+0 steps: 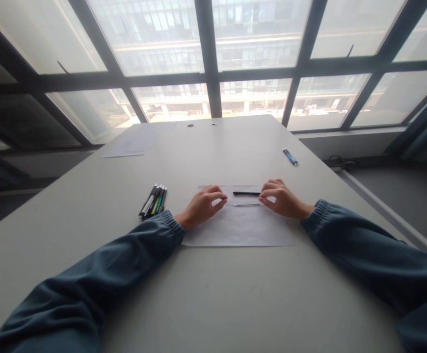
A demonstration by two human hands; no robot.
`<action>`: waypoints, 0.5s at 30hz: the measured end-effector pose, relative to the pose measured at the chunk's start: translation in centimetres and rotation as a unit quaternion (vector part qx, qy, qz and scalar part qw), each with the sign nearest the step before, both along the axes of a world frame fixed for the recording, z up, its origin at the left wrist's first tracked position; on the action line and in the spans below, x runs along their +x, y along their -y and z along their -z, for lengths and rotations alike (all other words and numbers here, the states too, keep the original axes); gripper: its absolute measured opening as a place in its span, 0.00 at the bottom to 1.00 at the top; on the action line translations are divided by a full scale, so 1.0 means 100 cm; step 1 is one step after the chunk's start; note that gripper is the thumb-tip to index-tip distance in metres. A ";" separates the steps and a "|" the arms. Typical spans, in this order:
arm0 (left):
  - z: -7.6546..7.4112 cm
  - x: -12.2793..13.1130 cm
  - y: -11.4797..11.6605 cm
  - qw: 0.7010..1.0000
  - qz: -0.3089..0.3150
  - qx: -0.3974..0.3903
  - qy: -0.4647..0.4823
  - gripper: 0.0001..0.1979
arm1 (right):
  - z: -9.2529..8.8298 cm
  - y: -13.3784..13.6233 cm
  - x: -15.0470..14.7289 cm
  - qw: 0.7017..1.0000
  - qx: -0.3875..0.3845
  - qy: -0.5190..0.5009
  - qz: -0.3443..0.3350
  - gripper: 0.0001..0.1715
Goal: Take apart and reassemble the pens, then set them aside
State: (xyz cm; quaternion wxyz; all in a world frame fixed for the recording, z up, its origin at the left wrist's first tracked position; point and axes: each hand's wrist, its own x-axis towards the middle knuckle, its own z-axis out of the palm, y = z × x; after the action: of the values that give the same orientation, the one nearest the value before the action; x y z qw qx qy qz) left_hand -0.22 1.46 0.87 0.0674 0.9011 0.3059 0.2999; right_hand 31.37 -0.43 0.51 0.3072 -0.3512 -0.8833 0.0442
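On a white paper sheet [235, 230] lie a slim black pen barrel [246, 193] and, just below it, a thin pale rod like a pen refill [246, 205]. My left hand [203, 207] rests over the sheet's left part, thumb and forefinger pinched together, a short gap from the left ends of both. What sits in that pinch, if anything, is too small to tell. My right hand [282, 200] is closed at the right ends of barrel and rod, its fingertips covering those ends. Whether it grips either one is hidden.
Left of the sheet lies a bunch of several pens [153, 201], mostly black. A few blue pens [290, 157] are near the right table edge. More paper [132, 141] lies at the far left of the white table [213, 294], before large windows.
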 end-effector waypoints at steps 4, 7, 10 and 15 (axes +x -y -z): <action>0.003 -0.003 -0.005 0.999 -0.032 0.022 0.009 0.10 | 0.001 -0.003 0.000 0.999 0.025 -0.014 0.022 0.15; 0.005 -0.005 -0.006 0.999 -0.051 0.017 -0.002 0.10 | 0.005 -0.010 0.003 0.996 0.046 -0.041 0.063 0.15; 0.005 -0.007 -0.006 0.997 -0.073 0.004 0.004 0.08 | 0.009 -0.018 0.009 0.990 0.046 -0.072 0.110 0.16; 0.006 -0.009 -0.007 0.999 -0.052 -0.001 0.010 0.05 | 0.011 -0.024 0.012 0.984 0.042 -0.100 0.143 0.16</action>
State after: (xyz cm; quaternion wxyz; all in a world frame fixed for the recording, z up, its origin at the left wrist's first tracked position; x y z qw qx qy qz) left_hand -1.11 2.19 0.26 0.0559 0.8807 0.3525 0.3113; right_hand 32.57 1.96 -0.62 0.4115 -0.4542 -0.7901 -0.0028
